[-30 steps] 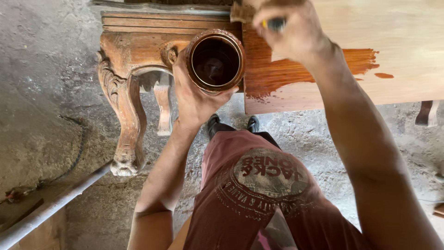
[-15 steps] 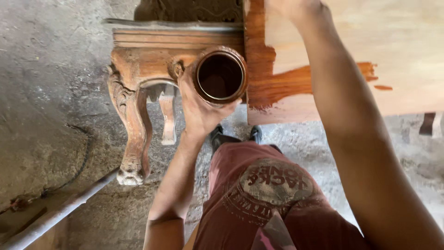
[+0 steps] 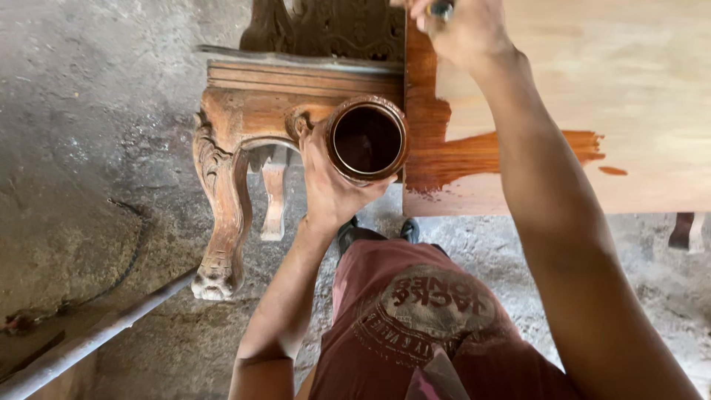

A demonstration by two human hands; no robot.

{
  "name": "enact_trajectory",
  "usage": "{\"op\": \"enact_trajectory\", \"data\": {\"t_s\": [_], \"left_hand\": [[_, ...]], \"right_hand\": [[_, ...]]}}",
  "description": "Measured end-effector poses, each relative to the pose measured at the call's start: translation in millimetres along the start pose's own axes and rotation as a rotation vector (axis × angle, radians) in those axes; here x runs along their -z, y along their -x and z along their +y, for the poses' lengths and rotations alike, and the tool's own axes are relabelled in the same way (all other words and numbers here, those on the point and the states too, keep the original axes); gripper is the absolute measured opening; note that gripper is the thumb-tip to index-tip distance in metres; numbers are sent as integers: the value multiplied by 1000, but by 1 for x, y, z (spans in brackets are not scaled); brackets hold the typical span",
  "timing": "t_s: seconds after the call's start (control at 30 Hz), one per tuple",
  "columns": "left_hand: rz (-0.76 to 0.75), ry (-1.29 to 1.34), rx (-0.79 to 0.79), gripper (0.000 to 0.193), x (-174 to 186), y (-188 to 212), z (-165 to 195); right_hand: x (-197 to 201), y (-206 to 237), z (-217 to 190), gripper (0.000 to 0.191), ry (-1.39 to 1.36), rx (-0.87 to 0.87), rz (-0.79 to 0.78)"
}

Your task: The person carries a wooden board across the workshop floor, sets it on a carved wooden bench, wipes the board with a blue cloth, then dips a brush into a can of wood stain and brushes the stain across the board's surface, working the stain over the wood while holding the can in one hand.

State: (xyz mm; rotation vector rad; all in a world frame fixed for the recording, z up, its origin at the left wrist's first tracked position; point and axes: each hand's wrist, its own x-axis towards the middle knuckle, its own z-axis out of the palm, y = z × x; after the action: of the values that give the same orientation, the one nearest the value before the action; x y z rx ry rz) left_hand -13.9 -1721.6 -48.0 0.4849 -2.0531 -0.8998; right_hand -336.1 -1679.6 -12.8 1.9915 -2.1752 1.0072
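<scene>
Since the earlier frames the view has slid up and right: the carved leg [image 3: 222,215] now sits lower and more central, dark carving [image 3: 326,26] shows at the top edge, and the right hand has come back into view at the top of the board. Nearest, the person's red shirt [image 3: 422,326] fills the bottom centre; a grey pipe [image 3: 89,341] runs diagonally across the floor [image 3: 81,133] at lower left. Left hand [image 3: 333,185] is wrapped around a round tin [image 3: 366,139] from below, fingers closed on its wall; tin upright, mouth open toward the camera, dark stain inside, held at the board's left edge and overlapping the table's rail [image 3: 296,78]. Right hand [image 3: 459,30] is closed around a brush handle [image 3: 442,9]; only its tip shows, so its long axis cannot be told. Board [image 3: 629,96] is pale, with a stained band [image 3: 426,141] down the left edge and a streak running right. Bare wood lies open to the right; board's near edge ends above the floor.
</scene>
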Motion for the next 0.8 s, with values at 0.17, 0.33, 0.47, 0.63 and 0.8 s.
{"op": "enact_trajectory", "data": {"t_s": [0.17, 0.33, 0.47, 0.63, 0.8], "left_hand": [[2, -30, -22, 110, -3, 7, -9], [-3, -1, -38, 107, -1, 3, -8], [-28, 40, -19, 105, 3, -1, -2], [-36, 5, -61, 106, 0, 1, -3], [-22, 23, -25, 112, -10, 11, -17]], "right_hand": [[13, 111, -70, 16, -3, 199, -32], [40, 169, -154, 26, -143, 88, -201], [59, 181, -171, 16, -29, 166, -121], [44, 178, -165, 22, -65, 82, 28], [25, 193, -188, 18, -130, -53, 20]]}}
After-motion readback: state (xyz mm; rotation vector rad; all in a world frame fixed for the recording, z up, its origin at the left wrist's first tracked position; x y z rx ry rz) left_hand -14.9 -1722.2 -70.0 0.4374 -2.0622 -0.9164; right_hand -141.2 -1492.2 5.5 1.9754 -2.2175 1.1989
